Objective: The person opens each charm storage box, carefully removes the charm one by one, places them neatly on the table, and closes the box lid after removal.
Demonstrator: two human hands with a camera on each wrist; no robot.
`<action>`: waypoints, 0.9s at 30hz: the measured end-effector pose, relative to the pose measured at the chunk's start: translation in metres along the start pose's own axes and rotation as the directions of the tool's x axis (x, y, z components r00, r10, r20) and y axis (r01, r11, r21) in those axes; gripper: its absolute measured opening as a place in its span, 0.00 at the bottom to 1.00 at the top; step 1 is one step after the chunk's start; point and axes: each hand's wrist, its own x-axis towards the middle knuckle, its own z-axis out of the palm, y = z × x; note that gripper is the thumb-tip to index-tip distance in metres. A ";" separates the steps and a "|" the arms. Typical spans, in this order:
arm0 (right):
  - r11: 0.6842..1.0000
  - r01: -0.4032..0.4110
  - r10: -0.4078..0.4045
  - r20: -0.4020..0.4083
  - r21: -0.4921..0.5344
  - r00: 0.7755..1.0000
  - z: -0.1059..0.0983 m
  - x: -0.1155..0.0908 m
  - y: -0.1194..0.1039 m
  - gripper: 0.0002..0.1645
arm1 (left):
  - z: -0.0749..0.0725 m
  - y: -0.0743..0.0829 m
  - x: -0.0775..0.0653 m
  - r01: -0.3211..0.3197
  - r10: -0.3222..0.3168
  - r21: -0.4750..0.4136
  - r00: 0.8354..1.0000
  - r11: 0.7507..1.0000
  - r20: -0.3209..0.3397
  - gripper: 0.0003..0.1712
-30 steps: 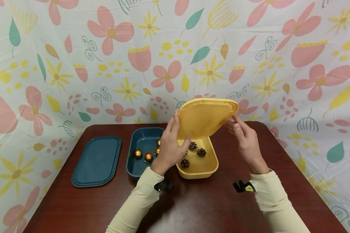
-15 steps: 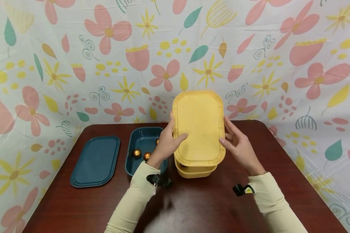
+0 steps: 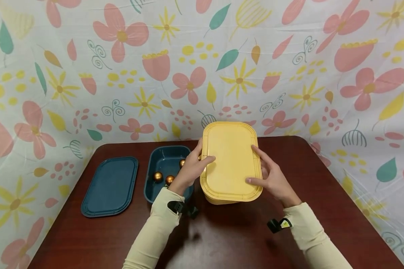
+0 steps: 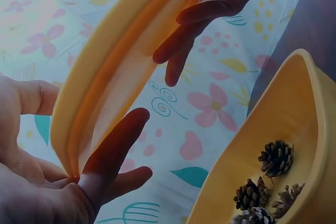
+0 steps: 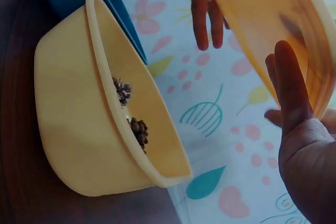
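Observation:
A yellow plastic lid (image 3: 231, 160) is held up over the yellow box (image 3: 220, 201), and both wrist views show a gap between them. My left hand (image 3: 190, 169) grips the lid's left edge, thumb on top and fingers underneath. On the right edge, my right hand (image 3: 275, 180) holds it the same way, its fingers (image 5: 292, 85) spread below the lid. Several pine cones (image 4: 276, 158) lie inside the box, which is open at the top in the left wrist view; from the head view the lid hides them.
Left of the yellow box stands an open blue box (image 3: 150, 190) with copper-coloured balls (image 3: 158, 176) in it, partly covered by my left hand. A blue lid (image 3: 110, 186) lies farther left on the dark wooden table (image 3: 232, 239). A flower-patterned cloth (image 3: 202, 56) hangs behind.
The yellow lid was tipped steeply up with its underside showing; it has swung flatter and come down over the yellow box. My right hand has moved in to grip its right edge.

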 end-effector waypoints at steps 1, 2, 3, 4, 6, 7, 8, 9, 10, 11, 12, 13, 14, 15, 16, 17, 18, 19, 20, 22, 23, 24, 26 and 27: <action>1.000 0.004 -0.004 -0.002 0.010 1.000 0.000 0.000 0.001 0.64 | 0.000 0.000 0.000 0.010 -0.010 0.003 1.000 1.000 0.000 0.49; 1.000 0.010 -0.010 -0.005 0.025 1.000 0.000 0.000 0.002 0.64 | -0.001 -0.001 0.000 0.022 -0.022 -0.001 1.000 1.000 0.002 0.49; 0.999 0.018 -0.018 -0.007 0.040 1.000 -0.001 0.000 0.004 0.63 | -0.001 -0.001 0.000 0.031 -0.031 -0.004 1.000 1.000 0.005 0.49; 0.998 0.023 -0.023 -0.008 0.063 1.000 -0.002 0.000 0.005 0.63 | -0.001 -0.002 -0.001 0.045 -0.045 -0.001 0.999 0.999 0.004 0.49; 0.993 0.030 -0.029 -0.008 0.116 1.000 -0.004 0.000 0.007 0.61 | -0.002 -0.002 -0.001 0.067 -0.067 -0.003 0.998 0.998 0.004 0.48; 0.989 0.033 -0.032 -0.006 0.142 0.999 -0.006 0.000 0.008 0.61 | -0.003 -0.002 -0.001 0.070 -0.070 -0.002 0.998 0.998 0.004 0.48; 0.986 0.035 -0.034 -0.004 0.165 0.999 -0.008 -0.001 0.009 0.60 | -0.004 -0.002 -0.002 0.073 -0.073 0.002 0.997 0.997 0.003 0.48; 0.982 0.038 -0.038 -0.002 0.187 0.999 -0.011 -0.002 0.011 0.59 | -0.004 -0.002 -0.003 0.070 -0.070 0.009 0.998 0.998 0.003 0.47; 0.977 0.041 -0.041 -0.001 0.209 0.999 -0.014 -0.003 0.012 0.59 | -0.005 -0.002 -0.004 0.064 -0.064 0.011 0.998 0.998 0.001 0.46; 0.973 0.045 -0.046 0.001 0.227 0.999 -0.017 -0.004 0.013 0.58 | -0.007 -0.002 -0.005 0.054 -0.054 0.011 0.999 0.998 0.002 0.45; 0.970 0.051 -0.053 0.002 0.236 0.999 -0.021 -0.004 0.014 0.58 | -0.008 -0.002 -0.007 0.049 -0.049 0.013 0.999 0.999 0.001 0.44; 0.968 0.057 -0.059 0.004 0.246 0.998 -0.025 -0.005 0.015 0.57 | -0.010 -0.002 -0.009 0.037 -0.037 0.023 0.999 0.999 -0.002 0.43; 0.966 0.063 -0.067 0.006 0.250 0.998 -0.029 -0.006 0.016 0.57 | -0.012 -0.002 -0.012 0.032 -0.032 0.025 0.999 0.999 -0.006 0.42; 0.965 0.067 -0.071 0.007 0.253 0.997 -0.033 -0.006 0.017 0.57 | -0.014 -0.001 -0.014 0.028 -0.028 0.025 1.000 0.999 -0.012 0.41; 0.964 0.071 -0.075 0.008 0.256 0.997 -0.038 -0.007 0.017 0.57 | -0.016 -0.001 -0.017 0.025 -0.024 0.030 1.000 0.999 -0.019 0.39; 0.964 0.073 -0.078 0.009 0.257 0.997 -0.043 -0.007 0.018 0.56 | -0.018 0.000 -0.020 0.016 -0.015 0.042 1.000 0.999 -0.027 0.38; 0.963 0.077 -0.084 0.013 0.259 0.996 -0.049 -0.007 0.019 0.56 | -0.020 0.000 -0.022 0.011 -0.009 0.052 0.999 0.999 -0.035 0.37; 0.961 0.081 -0.088 0.017 0.265 0.996 -0.055 -0.008 0.020 0.56 | -0.022 0.000 -0.025 0.006 -0.004 0.063 0.999 0.998 -0.039 0.36; 0.959 0.086 -0.095 0.021 0.271 0.995 -0.062 -0.009 0.022 0.56 | -0.024 0.001 -0.027 0.005 -0.002 0.075 0.999 0.997 -0.042 0.35; 0.950 0.090 -0.106 0.039 0.298 0.994 -0.078 -0.009 0.024 0.55 | -0.028 0.001 -0.031 -0.005 0.010 0.106 0.999 0.994 -0.043 0.33; 0.944 0.094 -0.115 0.048 0.317 0.992 -0.085 -0.009 0.025 0.55 | -0.030 0.001 -0.032 -0.007 0.013 0.121 0.999 0.993 -0.045 0.33; 0.938 0.097 -0.123 0.057 0.333 0.991 -0.093 -0.008 0.025 0.55 | -0.032 0.001 -0.034 -0.004 0.011 0.135 0.999 0.991 -0.045 0.33; 0.930 0.092 -0.125 0.070 0.356 0.990 -0.109 -0.008 0.026 0.55 | -0.037 -0.001 -0.037 0.002 0.006 0.165 0.999 0.986 -0.049 0.31; 0.929 0.087 -0.121 0.073 0.361 0.990 -0.116 -0.008 0.025 0.55 | -0.039 -0.002 -0.040 0.005 0.004 0.177 0.999 0.984 -0.051 0.31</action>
